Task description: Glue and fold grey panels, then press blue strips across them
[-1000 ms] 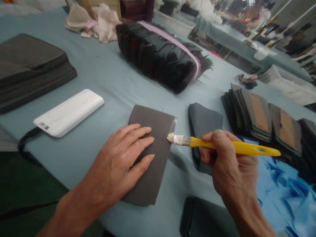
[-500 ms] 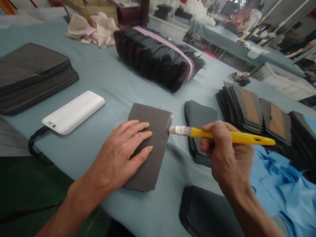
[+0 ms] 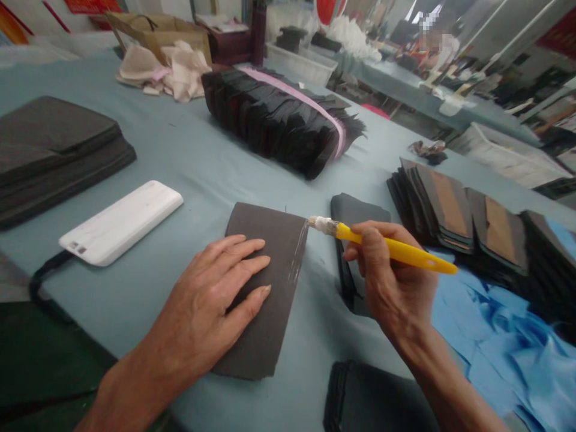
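Observation:
A dark grey rectangular piece (image 3: 274,234), its material unclear, lies on the blue-green tabletop in front of me. My left hand (image 3: 220,288) rests flat on its left half, fingers stretched out and slightly apart. In my right hand (image 3: 387,264) is a yellow-handled paintbrush (image 3: 420,255), held between thumb and fingers. The brush's bristles touch the far right corner of the grey piece. Pale wet-looking streaks run along that right edge. Just behind the right hand lies a small stack of dark pieces (image 3: 360,210), partly hidden by it.
A white power bank-like device (image 3: 121,222) with a black cable lies left, near a dark stack (image 3: 58,138). Farther back sits a black bundle (image 3: 279,120) tied with a pink band. Right are brown-and-black stacks (image 3: 450,204) and blue scraps (image 3: 508,336). Another dark stack (image 3: 373,396) lies at front.
The brush has moved along the grey piece's right edge to its far corner, and its handle now slants more. My left hand stays on the piece. The whole view has shifted slightly.

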Motion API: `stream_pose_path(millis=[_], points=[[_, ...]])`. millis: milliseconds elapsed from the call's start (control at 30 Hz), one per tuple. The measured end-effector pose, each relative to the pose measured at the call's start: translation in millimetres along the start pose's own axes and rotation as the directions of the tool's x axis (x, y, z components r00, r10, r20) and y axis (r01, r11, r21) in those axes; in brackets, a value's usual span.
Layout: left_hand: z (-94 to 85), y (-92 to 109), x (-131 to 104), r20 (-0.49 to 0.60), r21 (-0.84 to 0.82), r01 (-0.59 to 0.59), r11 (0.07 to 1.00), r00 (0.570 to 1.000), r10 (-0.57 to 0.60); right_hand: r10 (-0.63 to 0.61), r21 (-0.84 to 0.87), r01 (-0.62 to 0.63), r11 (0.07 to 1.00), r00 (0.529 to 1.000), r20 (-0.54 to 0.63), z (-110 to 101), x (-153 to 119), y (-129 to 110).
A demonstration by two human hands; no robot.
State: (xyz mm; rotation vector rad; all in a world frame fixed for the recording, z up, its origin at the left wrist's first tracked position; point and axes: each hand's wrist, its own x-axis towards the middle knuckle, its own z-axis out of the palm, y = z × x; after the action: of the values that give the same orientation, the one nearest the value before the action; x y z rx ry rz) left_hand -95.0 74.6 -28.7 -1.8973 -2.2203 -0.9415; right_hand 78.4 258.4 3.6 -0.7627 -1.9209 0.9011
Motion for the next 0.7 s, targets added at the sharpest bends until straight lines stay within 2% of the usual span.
stream_pose_path(millis=[133,200,367,533,700], points=[[-0.1,0.0,-0.2,-0.007,0.009,-0.005,1.0,1.0,0.005,-0.187,-0.15,0.202,0.968,0.977,0.105,-4.6,0.6,4.8],[0.0,0.1,-0.2,-0.01,0.011,-0.006,1.0,1.0,0.007,-0.233,-0.188,0.256,0.948,0.963,0.132,-6.2,1.7,5.1],[-0.4,0.6,0.3,0.006,0.006,0.006,1.0,1.0,-0.007,-0.252,-0.175,0.294,0.94,0.94,0.229,-10.2,-2.4,2.1],[-1.6,1.4,0.2,0.009,-0.001,0.008,1.0,1.0,-0.008,-0.266,-0.168,0.319,0.933,0.924,0.275,-18.4,-13.9,-4.7],[-2.1,1.7,1.0,0.002,-0.017,0.0,1.0,1.0,0.0,-0.359,-0.141,0.436,0.889,0.854,0.378,-26.7,-22.4,-18.0]])
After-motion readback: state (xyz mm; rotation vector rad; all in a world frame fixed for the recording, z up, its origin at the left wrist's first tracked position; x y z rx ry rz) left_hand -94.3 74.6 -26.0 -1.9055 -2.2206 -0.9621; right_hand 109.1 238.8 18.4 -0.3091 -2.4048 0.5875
